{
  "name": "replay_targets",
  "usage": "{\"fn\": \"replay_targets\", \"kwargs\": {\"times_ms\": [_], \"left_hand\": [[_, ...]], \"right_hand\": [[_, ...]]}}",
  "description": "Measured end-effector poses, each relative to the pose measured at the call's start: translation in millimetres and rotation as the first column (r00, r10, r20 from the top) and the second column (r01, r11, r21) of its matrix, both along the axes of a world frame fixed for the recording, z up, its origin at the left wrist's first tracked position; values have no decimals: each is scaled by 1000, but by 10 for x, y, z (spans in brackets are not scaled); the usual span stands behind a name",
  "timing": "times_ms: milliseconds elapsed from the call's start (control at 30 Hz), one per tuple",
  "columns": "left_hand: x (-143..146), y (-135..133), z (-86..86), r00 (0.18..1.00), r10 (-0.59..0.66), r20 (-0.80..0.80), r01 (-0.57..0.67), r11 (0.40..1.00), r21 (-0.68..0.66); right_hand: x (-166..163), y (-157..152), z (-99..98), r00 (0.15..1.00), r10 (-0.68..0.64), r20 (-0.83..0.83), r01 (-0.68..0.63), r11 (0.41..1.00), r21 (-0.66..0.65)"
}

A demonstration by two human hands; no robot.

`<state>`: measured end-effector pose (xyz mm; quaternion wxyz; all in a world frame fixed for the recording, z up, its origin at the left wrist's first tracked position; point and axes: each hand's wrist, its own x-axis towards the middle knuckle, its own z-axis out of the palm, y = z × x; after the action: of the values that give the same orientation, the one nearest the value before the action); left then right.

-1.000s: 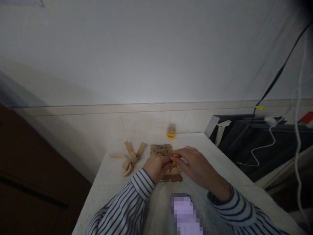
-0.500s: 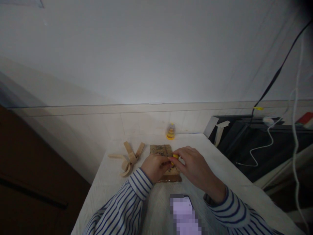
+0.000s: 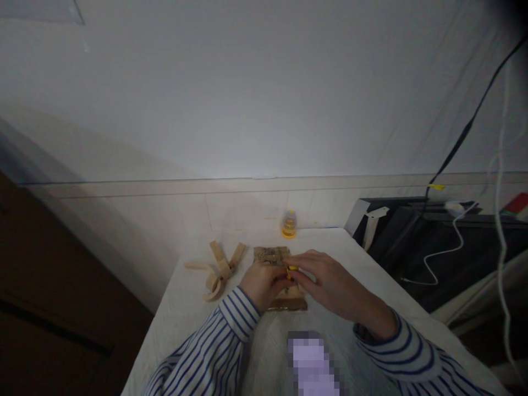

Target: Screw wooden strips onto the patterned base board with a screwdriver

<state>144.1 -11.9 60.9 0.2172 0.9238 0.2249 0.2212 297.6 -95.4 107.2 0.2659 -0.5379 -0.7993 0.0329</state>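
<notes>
Nearest, on a pale cloth-covered worktop (image 3: 371,286), a blurred lilac rectangle (image 3: 312,366) between two striped sleeves. Just beyond, left hand (image 3: 264,284) curled shut over the near part of a flat wooden board (image 3: 277,256), fingers bent onto it. Right hand (image 3: 330,280) close alongside, fingertips pinched on a small yellow piece (image 3: 292,268) held over the board, touching the left hand's fingers. Board mostly hidden under both hands, only far end and near edge showing. To the left, apart from the board, loose wooden strips (image 3: 218,268) crossed in a heap. Farther back at the worktop's far edge, a small yellow-capped jar (image 3: 289,224). Right of the worktop, a dark cabinet (image 3: 454,247) with white cable (image 3: 445,250) trailing across. Behind everything, plain pale wall (image 3: 247,82), dimly lit.
</notes>
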Motion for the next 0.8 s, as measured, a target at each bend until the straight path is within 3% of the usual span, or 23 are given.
{"fn": "replay_targets", "kwargs": {"times_ms": [600, 800], "left_hand": [[10, 4, -53, 996, -70, 53, 75, 992, -102], [25, -11, -62, 999, -21, 27, 23, 997, -79]], "right_hand": [[-46, 7, -123, 967, -201, 154, 181, 974, 133], [-63, 28, -168, 947, -266, 182, 239, 958, 159]]}}
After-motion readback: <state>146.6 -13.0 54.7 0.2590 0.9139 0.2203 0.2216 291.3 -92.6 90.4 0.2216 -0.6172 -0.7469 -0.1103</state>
